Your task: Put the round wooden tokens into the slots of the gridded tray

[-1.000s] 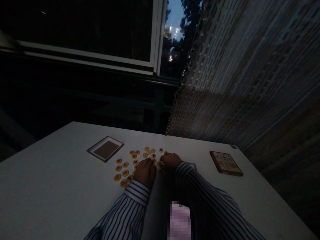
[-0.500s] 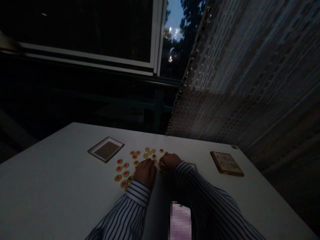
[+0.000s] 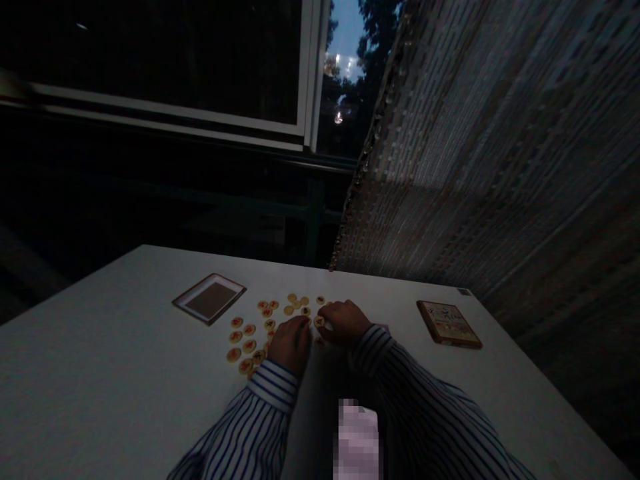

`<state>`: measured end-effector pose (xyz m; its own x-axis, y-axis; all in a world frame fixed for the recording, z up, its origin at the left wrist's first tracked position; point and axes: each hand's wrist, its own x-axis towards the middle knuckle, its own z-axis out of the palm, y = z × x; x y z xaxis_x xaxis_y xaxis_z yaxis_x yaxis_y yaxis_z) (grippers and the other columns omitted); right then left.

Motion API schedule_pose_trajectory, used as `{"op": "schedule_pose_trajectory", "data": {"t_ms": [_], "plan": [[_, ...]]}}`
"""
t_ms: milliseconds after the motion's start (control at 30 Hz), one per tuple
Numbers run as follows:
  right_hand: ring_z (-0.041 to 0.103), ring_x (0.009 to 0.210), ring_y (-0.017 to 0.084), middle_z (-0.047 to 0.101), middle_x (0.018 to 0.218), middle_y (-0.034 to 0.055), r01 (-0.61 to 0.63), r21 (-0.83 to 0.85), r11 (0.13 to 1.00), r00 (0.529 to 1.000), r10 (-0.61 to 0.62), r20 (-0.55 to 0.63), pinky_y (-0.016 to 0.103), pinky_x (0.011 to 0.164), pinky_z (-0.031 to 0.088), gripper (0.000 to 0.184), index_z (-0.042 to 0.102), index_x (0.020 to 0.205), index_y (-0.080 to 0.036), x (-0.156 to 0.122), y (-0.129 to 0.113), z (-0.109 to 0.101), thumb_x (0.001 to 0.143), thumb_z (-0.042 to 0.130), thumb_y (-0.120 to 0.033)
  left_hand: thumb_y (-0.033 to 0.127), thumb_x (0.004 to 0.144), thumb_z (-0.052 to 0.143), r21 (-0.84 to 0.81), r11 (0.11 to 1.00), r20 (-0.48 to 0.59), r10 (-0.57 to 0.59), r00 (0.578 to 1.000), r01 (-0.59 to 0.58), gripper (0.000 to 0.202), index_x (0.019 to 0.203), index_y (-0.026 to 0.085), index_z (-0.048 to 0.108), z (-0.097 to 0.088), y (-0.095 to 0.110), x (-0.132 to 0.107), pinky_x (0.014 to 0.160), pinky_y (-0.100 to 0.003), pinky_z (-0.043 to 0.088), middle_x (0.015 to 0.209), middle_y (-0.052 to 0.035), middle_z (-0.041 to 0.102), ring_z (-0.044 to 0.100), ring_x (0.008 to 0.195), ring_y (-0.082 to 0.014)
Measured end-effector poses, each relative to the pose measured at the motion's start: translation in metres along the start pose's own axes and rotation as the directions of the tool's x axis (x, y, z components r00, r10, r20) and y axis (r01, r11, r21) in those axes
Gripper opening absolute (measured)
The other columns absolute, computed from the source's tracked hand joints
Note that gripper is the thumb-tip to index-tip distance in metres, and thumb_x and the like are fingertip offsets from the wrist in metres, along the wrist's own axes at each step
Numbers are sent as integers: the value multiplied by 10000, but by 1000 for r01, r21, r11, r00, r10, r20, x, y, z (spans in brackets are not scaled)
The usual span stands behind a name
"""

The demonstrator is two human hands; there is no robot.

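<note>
My right hand (image 3: 345, 323) has its fingers closed on a Chinese chess piece (image 3: 319, 321), a round pale disc with a dark character. My left hand (image 3: 291, 343) lies close beside it, fingers bent together over the discs; what they hold, if anything, is hidden. Several discs with red characters (image 3: 235, 337) are spread to the left of my left hand. Beyond both hands are more pieces, some with dark characters (image 3: 321, 300) and some showing a plain face (image 3: 293, 298). The left hand and wrist hide part of the group.
A shallow open box half (image 3: 209, 299) lies on the white table (image 3: 115, 360) at the left. To the right is a flat box lid with writing (image 3: 449, 325). A bead-string curtain (image 3: 430, 167) hangs along the right side, and a window frame (image 3: 305, 80) stands behind.
My right hand has turned and shifted slightly, and the disc at its fingertips shows more clearly. My left hand stays nearly in place. The whole view has moved a little.
</note>
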<state>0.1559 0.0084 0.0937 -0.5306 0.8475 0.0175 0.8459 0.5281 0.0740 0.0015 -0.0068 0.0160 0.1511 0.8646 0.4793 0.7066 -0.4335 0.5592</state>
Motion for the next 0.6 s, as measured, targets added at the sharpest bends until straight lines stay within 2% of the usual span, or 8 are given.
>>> {"op": "schedule_pose_trajectory", "data": {"t_ms": [167, 433, 600], "plan": [[519, 897, 201, 599, 937, 74, 29, 12, 1000, 999, -29, -22, 321, 739, 330, 310, 519, 991, -191, -10, -4, -8, 778, 391, -378, 307, 779, 420, -147, 980, -25, -139, 990, 134, 275, 953, 172, 585, -7, 14, -1, 776, -326, 479, 947, -66, 646, 594, 872, -174], [523, 876, 206, 606, 916, 75, 71, 19, 997, 997, -70, -43, 320, 716, 334, 325, 521, 987, -179, -22, -8, -15, 784, 392, -398, 327, 714, 515, -393, 889, 9, -250, 968, 233, 235, 856, 178, 627, -11, 28, -2, 743, -293, 500, 862, -46, 674, 619, 815, -169], [522, 891, 206, 609, 929, 59, 82, 51, 995, 992, -77, -101, 325, 722, 333, 323, 522, 995, -183, -29, -8, -13, 782, 410, -399, 321, 687, 544, -474, 840, 45, -275, 960, 263, 217, 807, 166, 640, -9, 31, -2, 753, -308, 497, 838, -51, 678, 620, 807, -174]]}}
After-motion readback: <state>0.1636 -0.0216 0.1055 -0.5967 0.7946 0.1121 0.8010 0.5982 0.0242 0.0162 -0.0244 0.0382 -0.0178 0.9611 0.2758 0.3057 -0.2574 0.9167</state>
